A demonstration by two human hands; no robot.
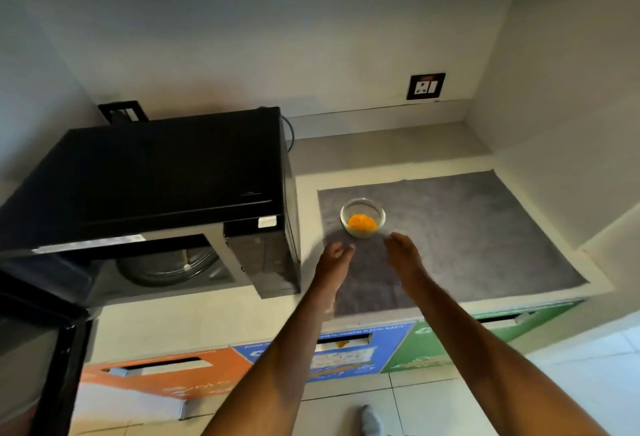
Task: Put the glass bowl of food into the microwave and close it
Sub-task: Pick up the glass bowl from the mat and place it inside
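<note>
Two bare forearms with no sleeves in view, left hand (334,257) and right hand (403,252) without rings, watch or bracelet showing, short plain nails on the fingers (349,248), one foot in a light grey sock (371,419)

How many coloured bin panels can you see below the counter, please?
3: orange bin panel on the left, blue in the middle behind the arms, green on the right.
</note>
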